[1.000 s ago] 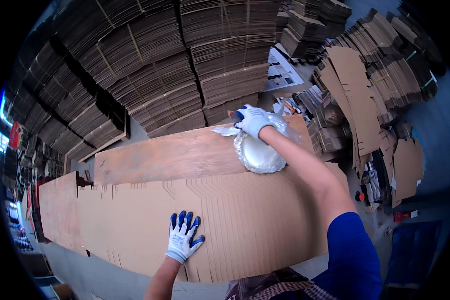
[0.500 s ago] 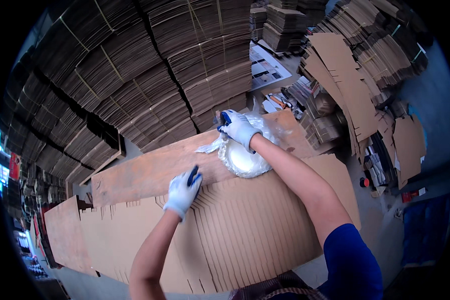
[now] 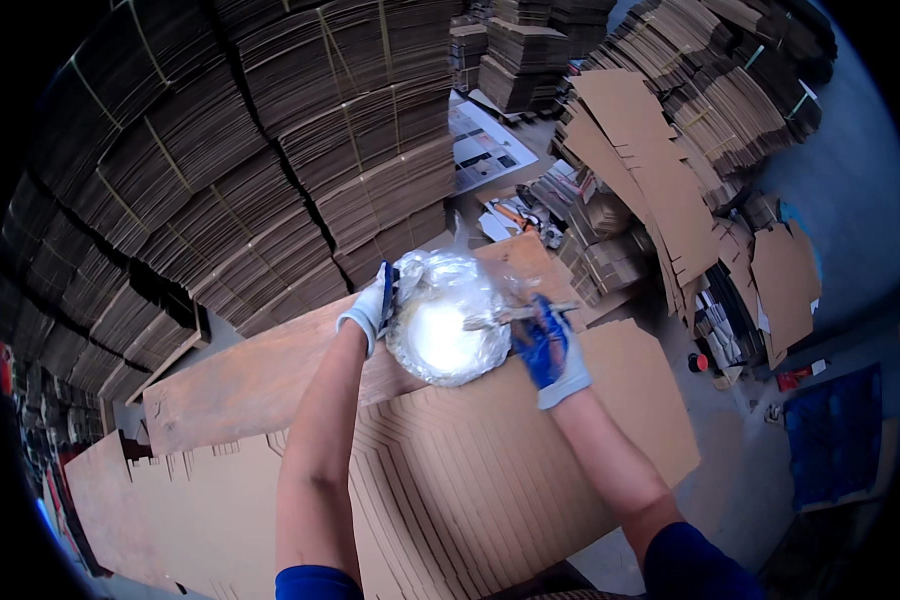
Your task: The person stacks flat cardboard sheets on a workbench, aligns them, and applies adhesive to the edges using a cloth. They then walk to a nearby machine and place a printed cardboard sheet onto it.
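Observation:
A round bowl [image 3: 454, 338] wrapped in crinkled clear plastic holds a smooth white substance and sits on a wooden board [image 3: 270, 375]. At its left rim is my left hand [image 3: 370, 305], in a white glove with a blue palm, fingers closed against the edge. My right hand [image 3: 552, 350], gloved alike, is at the bowl's right side. Its fingers close round a brush-like stick [image 3: 500, 316], whose pale end reaches over the rim; blur hides its exact form. Nearest me, overlapping brown cardboard sheets [image 3: 490, 460] lie fanned in rows, their slotted edges by the board.
Tall strapped stacks of flat cardboard [image 3: 300, 130] rise behind the board. To the right, loose cardboard sheets [image 3: 640, 170] lean on more bundles. A red-topped container [image 3: 697, 362] and a blue flat item [image 3: 835, 435] are on the floor there.
My left hand has moved from over the cardboard up to the bowl's left rim. The right hand has moved from the bowl's far side to its right, bringing the brush-like stick into view.

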`<action>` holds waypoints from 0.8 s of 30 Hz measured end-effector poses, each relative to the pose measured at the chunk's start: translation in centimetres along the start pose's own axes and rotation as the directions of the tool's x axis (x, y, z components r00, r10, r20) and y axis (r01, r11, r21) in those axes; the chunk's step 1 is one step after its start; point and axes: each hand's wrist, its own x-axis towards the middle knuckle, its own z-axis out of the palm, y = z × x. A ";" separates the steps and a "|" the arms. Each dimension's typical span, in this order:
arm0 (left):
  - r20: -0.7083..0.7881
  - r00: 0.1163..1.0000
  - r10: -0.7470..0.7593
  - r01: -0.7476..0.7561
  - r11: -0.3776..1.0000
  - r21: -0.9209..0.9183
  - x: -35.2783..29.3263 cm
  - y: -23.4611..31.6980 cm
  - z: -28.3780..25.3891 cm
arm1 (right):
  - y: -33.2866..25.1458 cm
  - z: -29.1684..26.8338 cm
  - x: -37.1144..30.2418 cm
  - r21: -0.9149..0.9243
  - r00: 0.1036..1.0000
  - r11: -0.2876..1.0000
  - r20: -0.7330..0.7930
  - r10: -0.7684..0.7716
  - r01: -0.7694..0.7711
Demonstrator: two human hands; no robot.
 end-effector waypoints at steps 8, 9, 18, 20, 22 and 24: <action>0.313 0.930 0.192 -0.035 0.895 -0.444 5.0 -2.9 -1.9 | 3.3 -0.4 5.4 0.292 0.987 0.956 0.151 -0.055 0.008; 0.270 0.934 0.233 -0.087 0.883 -0.461 5.3 -3.1 -2.2 | 2.7 0.3 6.7 0.301 0.985 0.954 0.161 -0.064 0.013; -0.162 0.985 0.061 -0.129 0.881 -0.455 -1.8 -2.4 7.5 | -7.8 -0.9 12.8 0.097 0.918 0.919 0.076 -0.389 0.382; -0.339 0.842 0.419 -0.459 0.888 -0.042 -3.9 -4.0 3.8 | -7.2 1.1 8.3 0.033 0.890 0.902 0.153 -0.430 0.430; -0.383 0.672 0.634 -0.620 0.764 0.178 -7.9 -4.6 2.5 | -5.9 1.1 5.7 -0.054 0.877 0.907 0.286 -0.387 0.418; -0.266 0.553 0.790 -0.666 0.611 0.428 -14.2 -5.4 1.0 | -3.9 1.0 4.9 -0.385 0.891 0.826 0.360 -0.275 0.411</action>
